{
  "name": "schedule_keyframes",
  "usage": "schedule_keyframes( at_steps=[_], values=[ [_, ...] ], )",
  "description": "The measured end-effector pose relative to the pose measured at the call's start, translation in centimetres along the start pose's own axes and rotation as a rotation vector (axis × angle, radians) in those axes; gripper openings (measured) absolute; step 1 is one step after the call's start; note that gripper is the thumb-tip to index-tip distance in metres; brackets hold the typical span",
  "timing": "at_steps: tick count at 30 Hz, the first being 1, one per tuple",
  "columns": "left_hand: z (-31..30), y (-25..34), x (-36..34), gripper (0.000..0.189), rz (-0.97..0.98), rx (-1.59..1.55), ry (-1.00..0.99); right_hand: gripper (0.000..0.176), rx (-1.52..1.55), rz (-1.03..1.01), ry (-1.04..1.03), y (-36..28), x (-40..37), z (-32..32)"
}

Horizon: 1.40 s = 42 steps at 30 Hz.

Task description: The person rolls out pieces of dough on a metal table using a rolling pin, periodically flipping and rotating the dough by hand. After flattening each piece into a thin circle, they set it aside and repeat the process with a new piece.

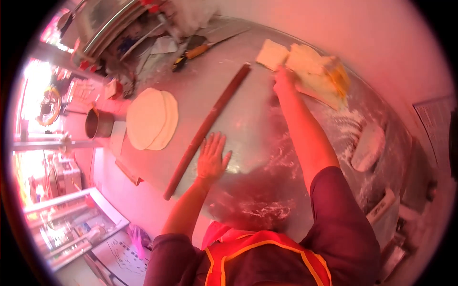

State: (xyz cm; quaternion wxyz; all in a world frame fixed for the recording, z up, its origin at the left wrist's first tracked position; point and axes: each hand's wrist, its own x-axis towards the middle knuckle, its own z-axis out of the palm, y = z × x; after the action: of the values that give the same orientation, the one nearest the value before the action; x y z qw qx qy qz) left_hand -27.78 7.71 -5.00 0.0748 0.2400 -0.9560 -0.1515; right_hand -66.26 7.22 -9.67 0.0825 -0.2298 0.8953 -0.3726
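My left hand (pixel 212 156) lies palm down with fingers spread on the metal worktop (pixel 243 128), just right of a long dark-red rolling pin (pixel 208 129). The pin lies diagonally over the surface. At the far side, my right hand (pixel 285 81) has its fingers drawn together at the near edge of a pale square dough piece (pixel 272 54); its fingertips are partly hidden. Right beside that hand is a larger pile of pale dough (pixel 310 64) with a yellow wrapping (pixel 338 81) at its right end. Two thin round dough sheets (pixel 147 118) overlap left of the pin.
A knife with an orange handle (pixel 197 51) lies at the back. A metal pot (pixel 99 123) stands at the left edge, near a window. Flour streaks (pixel 346 126) mark the right side, close to a whitish oblong object (pixel 369 147). A wall bounds the far side.
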Motion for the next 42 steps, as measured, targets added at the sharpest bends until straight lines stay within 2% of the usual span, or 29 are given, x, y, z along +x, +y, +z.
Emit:
schedule_keyframes(
  at_steps=[2,3,5,7,8,9,11,12,13,15,17,18,20,22,25,28,31,34,35,38,40,41,42],
  values=[
    [0.9,-0.3,-0.2,0.06,-0.003,-0.082,0.014,0.033,-0.16,-0.145,0.054,2.2,2.7,2.5],
    [1.6,-0.9,-0.3,0.061,-0.021,-0.128,0.019,0.034,-0.272,-0.287,0.097,4.7,4.7,4.0],
    [2.3,-0.7,-0.4,0.06,-0.079,-0.162,0.039,0.036,-0.523,-0.699,0.241,12.8,11.0,7.2],
    [2.5,-1.4,-0.7,0.063,-0.053,-0.198,0.03,0.044,-0.603,-0.902,0.094,18.8,19.3,8.1],
    [2.7,-1.8,-0.8,0.064,-0.022,-0.225,0.024,0.042,-0.462,-0.513,-0.258,9.6,14.9,4.4],
    [2.8,-1.9,-0.7,0.064,-0.012,-0.196,0.049,0.041,-0.393,-0.074,-0.474,-3.3,8.4,-0.9],
    [2.3,-1.7,-0.9,0.062,0.005,-0.181,0.09,0.038,0.227,0.543,-0.28,-4.4,8.4,-0.3],
    [2.2,-1.5,-0.8,0.06,0.006,-0.193,0.107,0.037,0.337,0.57,-0.221,-3.1,8.7,0.0],
    [2.2,-1.4,-0.8,0.058,0.015,-0.214,0.118,0.038,0.409,0.473,-0.203,-0.6,9.1,0.3],
    [2.3,-1.3,-0.7,0.059,0.015,-0.216,0.108,0.04,0.552,0.121,-0.198,6.4,9.6,0.5],
    [2.5,-1.3,-0.9,0.06,0.009,-0.212,0.093,0.045,0.692,-0.1,-0.198,12.6,7.5,-0.6],
    [2.6,-1.3,-0.9,0.06,0.006,-0.209,0.083,0.042,0.739,-0.007,-0.204,11.8,2.1,-2.9],
    [2.0,-1.4,-0.9,0.062,-0.003,-0.227,0.05,0.035,0.839,0.184,-0.201,6.0,-11.3,-9.0],
    [1.2,-1.1,-1.1,0.063,-0.012,-0.266,0.009,0.025,0.802,0.266,-0.335,7.1,-21.1,-10.7],
    [0.5,-0.7,-1.2,0.064,-0.018,-0.288,-0.021,0.065,0.371,0.473,-0.775,13.9,-29.1,-12.7],
    [0.1,-0.2,-1.8,0.062,-0.015,-0.242,0.019,0.065,-0.12,0.012,-0.73,9.3,-29.6,-15.9],
    [1.3,0.6,-2.2,0.062,-0.076,-0.193,0.009,0.046,-0.108,-0.519,-0.068,3.5,-30.5,-12.7],
    [0.6,3.1,-4.8,0.063,-0.082,-0.1,0.085,0.044,-0.175,-0.816,-0.293,4.9,-31.5,-7.3],
    [1.0,3.6,-6.0,0.065,-0.05,-0.195,0.167,0.038,-0.63,-1.096,-0.072,4.8,-32.7,-7.2],
    [-3.9,4.7,-11.6,0.066,0.0,-0.324,0.202,0.039,-0.65,-0.954,-0.164,-2.1,-36.4,-10.7],
    [-5.8,3.5,-15.3,0.067,-0.016,-0.339,0.232,0.043,-0.639,-0.98,-0.053,2.4,-34.5,-8.0],
    [-6.7,2.7,-17.4,0.068,-0.023,-0.348,0.246,0.045,-0.633,-0.992,0.002,1.9,-34.7,-7.6],
    [-7.8,1.8,-19.3,0.068,-0.075,-0.336,0.22,0.05,-0.741,-0.961,-0.113,1.4,-34.5,-8.1]
  ],
)
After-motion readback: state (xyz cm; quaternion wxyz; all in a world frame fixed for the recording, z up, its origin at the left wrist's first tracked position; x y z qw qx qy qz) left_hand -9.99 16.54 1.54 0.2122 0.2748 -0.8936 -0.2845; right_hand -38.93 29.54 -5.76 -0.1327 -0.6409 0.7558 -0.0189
